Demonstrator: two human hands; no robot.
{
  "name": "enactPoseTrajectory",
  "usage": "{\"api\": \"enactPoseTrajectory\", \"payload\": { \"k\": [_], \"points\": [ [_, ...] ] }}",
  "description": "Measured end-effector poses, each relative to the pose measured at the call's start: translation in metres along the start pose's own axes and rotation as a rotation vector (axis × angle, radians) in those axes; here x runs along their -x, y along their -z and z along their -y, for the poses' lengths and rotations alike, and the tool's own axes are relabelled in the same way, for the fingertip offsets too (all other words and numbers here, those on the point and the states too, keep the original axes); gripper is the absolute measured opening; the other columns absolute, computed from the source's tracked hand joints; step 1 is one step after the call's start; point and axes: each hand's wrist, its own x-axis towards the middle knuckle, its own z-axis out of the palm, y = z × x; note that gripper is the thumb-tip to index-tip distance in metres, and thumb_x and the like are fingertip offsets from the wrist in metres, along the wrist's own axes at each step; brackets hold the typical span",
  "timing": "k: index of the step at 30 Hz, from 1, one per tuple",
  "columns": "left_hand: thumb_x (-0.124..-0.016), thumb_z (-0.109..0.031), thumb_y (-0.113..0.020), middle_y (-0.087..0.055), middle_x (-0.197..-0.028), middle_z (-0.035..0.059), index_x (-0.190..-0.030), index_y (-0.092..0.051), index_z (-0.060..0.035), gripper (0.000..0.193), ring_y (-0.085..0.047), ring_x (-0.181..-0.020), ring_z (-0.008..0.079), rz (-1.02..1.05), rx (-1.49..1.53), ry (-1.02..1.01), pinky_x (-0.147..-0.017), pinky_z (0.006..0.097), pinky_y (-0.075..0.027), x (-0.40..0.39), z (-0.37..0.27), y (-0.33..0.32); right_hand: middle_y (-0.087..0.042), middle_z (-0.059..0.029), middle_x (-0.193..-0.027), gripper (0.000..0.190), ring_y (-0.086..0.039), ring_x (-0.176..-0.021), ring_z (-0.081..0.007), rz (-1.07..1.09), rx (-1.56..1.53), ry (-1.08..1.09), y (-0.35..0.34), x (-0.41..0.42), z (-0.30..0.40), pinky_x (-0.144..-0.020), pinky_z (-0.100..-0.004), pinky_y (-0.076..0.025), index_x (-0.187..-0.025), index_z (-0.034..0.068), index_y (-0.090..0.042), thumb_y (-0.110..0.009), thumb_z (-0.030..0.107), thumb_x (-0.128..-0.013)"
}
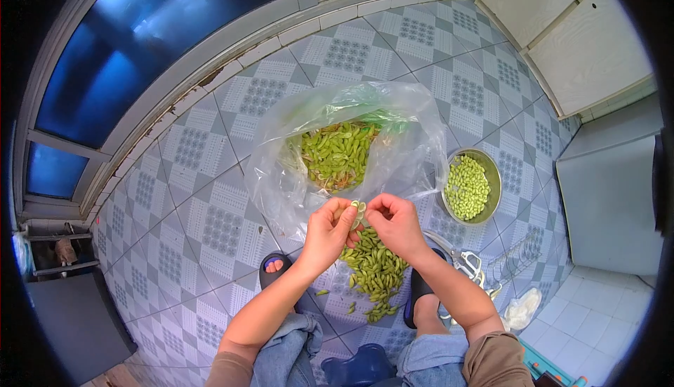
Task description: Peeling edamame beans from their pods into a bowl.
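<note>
My left hand (pixel 327 233) holds a split, pale green bean pod (pixel 359 214) between thumb and fingers. Close beside it on the right, my right hand (pixel 396 225) has its thumb and forefinger pinched together; whether a bean is between them is hidden. Beneath both hands, a heap of whole green pods (pixel 376 266) lies on the tiles between my feet. Just beyond, a clear plastic bag (pixel 408 150) stands spread wide, with green pods and shells (pixel 337 150) inside. A round metal bowl (pixel 495 197) to its right contains shelled green beans (pixel 466 187).
White-handled scissors (pixel 468 265) lie right of my right foot, near a wire rack (pixel 518 255) and a crumpled white plastic bag (pixel 523 308). A blue stool (pixel 358 368) is under me. White cabinets (pixel 584 44) stand far right; a glazed door frame (pixel 253 21) borders the left.
</note>
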Motion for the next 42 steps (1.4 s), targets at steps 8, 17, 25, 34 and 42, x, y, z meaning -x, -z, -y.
{"api": "enactPoseTrajectory", "payload": {
  "k": [8,17,25,34,42],
  "points": [
    [-0.095,-0.023,-0.05,-0.063,-0.083,0.0066,-0.105,-0.057,0.0025,0.028,-0.062,-0.066,0.0117,0.022,0.075,0.062,-0.057,0.0241,-0.054,0.0,0.004,0.004,-0.053,-0.0042,-0.083,0.013,-0.055,-0.071,-0.0141,0.103,0.209,0.369,0.008,-0.005,0.017,-0.061,-0.0272,-0.045,-0.091,0.006,-0.067,-0.066,0.007,-0.078],
    [-0.095,-0.013,-0.049,-0.064,-0.097,0.0093,-0.117,-0.054,0.0042,0.028,-0.065,-0.084,0.0175,0.086,0.213,0.136,-0.076,0.0277,-0.056,0.002,0.001,0.003,-0.055,-0.0063,-0.086,0.017,-0.057,-0.079,-0.0241,0.076,0.46,0.549,0.017,-0.006,0.011,-0.067,-0.0342,-0.047,-0.092,0.008,-0.067,-0.068,0.011,-0.075],
    [-0.094,-0.008,-0.049,-0.064,-0.099,0.0106,-0.117,-0.054,0.0053,0.027,-0.064,-0.087,0.017,0.178,0.08,0.189,-0.078,0.027,-0.055,-0.015,-0.008,-0.034,-0.058,-0.0056,-0.093,0.026,-0.06,-0.082,-0.0242,0.032,0.577,0.615,0.064,0.008,0.009,-0.069,-0.0336,-0.049,-0.096,0.009,-0.065,-0.071,0.017,-0.072],
    [-0.092,-0.001,-0.047,-0.063,-0.099,0.0106,-0.108,-0.057,0.0077,0.021,-0.064,-0.087,0.0172,0.445,-0.161,0.304,-0.08,0.0263,-0.055,-0.069,-0.01,-0.139,-0.06,-0.0037,-0.088,0.022,-0.06,-0.082,-0.0232,-0.169,0.699,0.564,0.166,0.031,-0.02,-0.068,-0.0342,-0.05,-0.092,0.011,-0.067,-0.071,0.021,-0.073],
    [-0.088,0.005,-0.047,-0.061,-0.095,0.0142,-0.112,-0.052,0.013,0.026,-0.064,-0.081,0.0178,0.269,-0.19,0.306,-0.073,0.0264,-0.057,-0.103,0.008,-0.207,-0.065,-0.0104,-0.085,0.024,-0.063,-0.074,-0.0277,-0.359,0.673,0.403,0.209,0.023,-0.057,-0.065,-0.0373,-0.051,-0.096,0.006,-0.067,-0.064,0.021,-0.078]
  ]
}}
